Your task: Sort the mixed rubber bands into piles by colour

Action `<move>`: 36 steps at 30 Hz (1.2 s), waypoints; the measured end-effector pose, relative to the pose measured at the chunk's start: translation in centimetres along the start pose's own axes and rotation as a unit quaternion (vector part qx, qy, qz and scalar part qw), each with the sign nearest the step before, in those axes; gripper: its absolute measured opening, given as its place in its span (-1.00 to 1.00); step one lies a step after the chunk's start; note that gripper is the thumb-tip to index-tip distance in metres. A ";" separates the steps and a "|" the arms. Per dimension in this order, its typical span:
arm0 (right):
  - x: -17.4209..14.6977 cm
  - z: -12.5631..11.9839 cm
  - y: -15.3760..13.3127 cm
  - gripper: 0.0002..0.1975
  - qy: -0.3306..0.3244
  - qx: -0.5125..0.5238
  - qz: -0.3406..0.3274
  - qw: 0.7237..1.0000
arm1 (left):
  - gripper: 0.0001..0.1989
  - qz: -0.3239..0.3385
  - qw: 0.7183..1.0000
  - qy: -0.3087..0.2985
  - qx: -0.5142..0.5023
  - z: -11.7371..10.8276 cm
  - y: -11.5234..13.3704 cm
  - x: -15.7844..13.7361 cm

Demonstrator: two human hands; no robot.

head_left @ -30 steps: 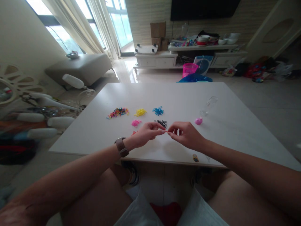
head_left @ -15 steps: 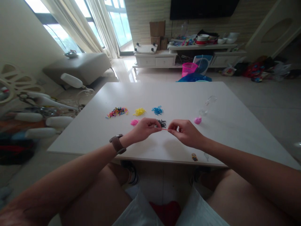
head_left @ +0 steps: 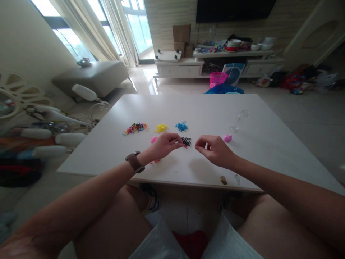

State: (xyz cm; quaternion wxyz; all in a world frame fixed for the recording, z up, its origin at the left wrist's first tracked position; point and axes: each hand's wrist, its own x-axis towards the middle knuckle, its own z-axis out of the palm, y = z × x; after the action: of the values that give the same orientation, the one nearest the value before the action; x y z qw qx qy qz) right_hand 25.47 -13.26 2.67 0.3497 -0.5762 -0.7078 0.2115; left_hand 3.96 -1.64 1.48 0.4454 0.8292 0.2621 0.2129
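Note:
My left hand [head_left: 168, 144] is pinched above the table, and a small red rubber band [head_left: 185, 146] shows at its fingertips. Across a short gap, my right hand [head_left: 212, 149] has thumb and forefinger together, with nothing visible in them. Just behind the left fingertips lies a pile of black rubber bands [head_left: 187, 141]. Pink bands [head_left: 153, 139] are partly covered by the left hand, and a few red bands [head_left: 157, 160] lie below its wrist. Farther back are yellow bands [head_left: 161, 127], blue bands [head_left: 181, 126] and a mixed-colour pile [head_left: 136, 128].
On the white table [head_left: 269, 154], a pink object [head_left: 228, 138] and clear plastic pieces [head_left: 243, 115] lie to the right. A small yellow cartoon figure [head_left: 223, 180] is near the front edge. White lamp shades [head_left: 84, 92] stand close to the table's left side.
The red band stretched between both hands has left my right fingers and is now short at the left fingertips. My hands have moved slightly apart.

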 end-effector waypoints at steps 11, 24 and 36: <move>-0.8 -0.7 0.6 -0.91 -0.022 -0.014 0.001 1.000 | -0.65 -0.120 0.960 -0.172 0.188 -9.3 -8.4 -0.2; -0.6 -0.3 0.7 -0.91 -0.058 -0.024 0.007 0.998 | -0.62 -0.208 0.948 -0.211 0.112 -9.5 -7.9 -1.5; 0.0 0.9 0.4 -0.89 -0.098 -0.008 -0.026 0.995 | -0.61 -0.371 0.780 -0.087 -0.497 -0.9 -1.7 -0.4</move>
State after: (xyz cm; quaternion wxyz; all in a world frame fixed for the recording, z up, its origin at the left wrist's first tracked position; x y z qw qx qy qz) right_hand 25.10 -13.05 1.82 0.2794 -0.5370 -0.7550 0.2519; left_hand 2.65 -0.52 0.46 0.8612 0.3465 0.3672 0.0588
